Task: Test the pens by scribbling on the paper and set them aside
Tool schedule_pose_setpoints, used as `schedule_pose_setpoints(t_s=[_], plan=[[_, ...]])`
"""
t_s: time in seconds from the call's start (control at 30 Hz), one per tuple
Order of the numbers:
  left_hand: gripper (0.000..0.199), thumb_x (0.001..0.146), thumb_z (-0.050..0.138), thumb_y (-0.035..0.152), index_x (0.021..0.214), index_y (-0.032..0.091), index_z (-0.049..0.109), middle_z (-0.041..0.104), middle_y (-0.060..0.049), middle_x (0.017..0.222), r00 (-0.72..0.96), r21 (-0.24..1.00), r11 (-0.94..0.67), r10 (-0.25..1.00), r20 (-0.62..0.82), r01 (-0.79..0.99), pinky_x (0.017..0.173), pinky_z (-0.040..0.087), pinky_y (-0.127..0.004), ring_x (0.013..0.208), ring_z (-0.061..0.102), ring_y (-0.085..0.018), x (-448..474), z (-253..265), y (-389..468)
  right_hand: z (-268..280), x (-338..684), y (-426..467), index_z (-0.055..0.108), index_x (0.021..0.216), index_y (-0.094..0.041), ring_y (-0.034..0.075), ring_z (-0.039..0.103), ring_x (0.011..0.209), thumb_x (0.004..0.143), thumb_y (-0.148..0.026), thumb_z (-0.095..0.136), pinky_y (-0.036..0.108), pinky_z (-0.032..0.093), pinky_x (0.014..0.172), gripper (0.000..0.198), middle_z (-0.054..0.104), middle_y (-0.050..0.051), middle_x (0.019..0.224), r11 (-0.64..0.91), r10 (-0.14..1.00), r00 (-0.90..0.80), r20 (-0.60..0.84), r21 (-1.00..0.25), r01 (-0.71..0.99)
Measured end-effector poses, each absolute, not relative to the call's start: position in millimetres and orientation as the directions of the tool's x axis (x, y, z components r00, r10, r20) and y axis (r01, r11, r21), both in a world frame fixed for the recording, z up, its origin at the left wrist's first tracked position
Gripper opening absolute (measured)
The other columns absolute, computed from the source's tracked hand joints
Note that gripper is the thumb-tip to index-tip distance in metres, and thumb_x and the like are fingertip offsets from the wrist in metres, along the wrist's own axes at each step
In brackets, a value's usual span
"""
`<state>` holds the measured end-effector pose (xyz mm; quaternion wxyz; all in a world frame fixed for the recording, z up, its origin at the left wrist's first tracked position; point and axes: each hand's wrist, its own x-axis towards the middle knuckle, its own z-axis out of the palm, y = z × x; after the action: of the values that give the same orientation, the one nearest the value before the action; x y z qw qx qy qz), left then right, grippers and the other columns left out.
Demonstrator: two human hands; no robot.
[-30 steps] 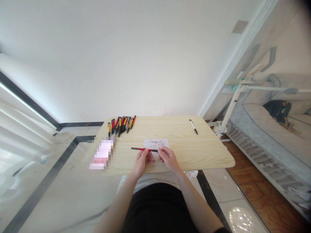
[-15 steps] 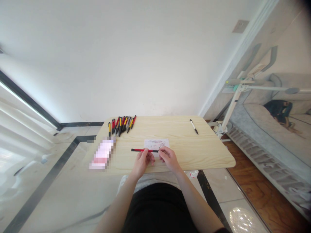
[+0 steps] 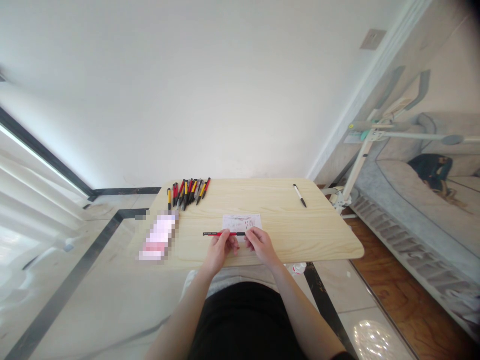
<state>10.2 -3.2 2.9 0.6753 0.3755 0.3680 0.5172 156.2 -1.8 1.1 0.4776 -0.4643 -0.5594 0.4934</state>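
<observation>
Two bare hands hold one red-and-black pen (image 3: 233,234) over the near middle of a pale wood-grain surface (image 3: 322,230). The pen's long axis runs left to right, almost level across the scene. Its dark clip end points left and sticks out past the left hand (image 3: 221,246); its black tip end points right, into the fingers of the right hand (image 3: 261,245), which cover the point.

The left hand's grip is pinching the red barrel between thumb and fingers. The right hand's grip is pinching the black section at the right end. The hands are near each other, a short stretch of pen showing between them.

One sheet of paper (image 3: 242,220) with dark and reddish marks lies just beyond the pen, its near part behind the pen and hands. One white pen with black ends (image 3: 299,195) lies alone toward the far right, its black tip pointing near and slightly right. At the far left is one cluster of pens (image 3: 186,189), red, yellow and grey with black; they overlap, so the count is unsure, but there seem to be at least ten. Near them, at the left edge, is one pixelated pink-and-white patch (image 3: 157,239).
</observation>
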Motion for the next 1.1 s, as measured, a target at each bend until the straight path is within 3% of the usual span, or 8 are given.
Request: schedule_pose_setpoints(t_s=[0.37, 0.67, 1.1], plan=[[0.032, 0.079, 0.044, 0.038, 0.056, 0.015, 0.046, 0.056, -0.002, 0.055, 0.211, 0.875, 0.175, 0.974, -0.086, -0.45, 0.051, 0.039, -0.027, 0.043, 0.05, -0.011, 9.6, 3.3, -3.7, 0.7, 155.6, -2.3, 0.048, 0.056, -0.016, 0.008, 0.042, 0.041, 0.083, -0.045, 0.04, 0.019, 0.033, 0.041, 0.04, 0.044, -0.003, 0.044, 0.131, 0.986, -0.12, 0.117, -0.985, 0.112], [0.032, 0.079, 0.045, 0.041, 0.061, 0.015, 0.049, 0.057, -0.002, 0.056, 0.189, 0.892, 0.165, 0.978, -0.092, -0.42, 0.047, 0.037, -0.025, 0.043, 0.05, -0.011, 10.3, 0.4, -3.3, 1.6, 154.4, -2.3, 0.052, 0.075, -0.018, 0.009, 0.045, 0.045, 0.078, -0.041, 0.05, 0.018, 0.035, 0.041, 0.023, 0.047, -0.004, 0.05, 0.113, 0.987, -0.116, 0.11, -0.993, 0.021], [0.037, 0.078, 0.044, 0.045, 0.054, 0.017, 0.04, 0.053, 0.0, 0.049, 0.136, 0.903, 0.146, 0.986, -0.099, -0.405, 0.049, 0.038, -0.026, 0.041, 0.05, -0.011, 12.3, -0.6, -2.6, 1.0, 156.7, -2.4, 0.053, 0.076, -0.018, 0.009, 0.044, 0.043, 0.076, -0.038, 0.053, 0.02, 0.036, 0.041, 0.02, 0.047, -0.004, 0.05, 0.102, 0.987, -0.12, 0.103, -0.995, -0.013]])
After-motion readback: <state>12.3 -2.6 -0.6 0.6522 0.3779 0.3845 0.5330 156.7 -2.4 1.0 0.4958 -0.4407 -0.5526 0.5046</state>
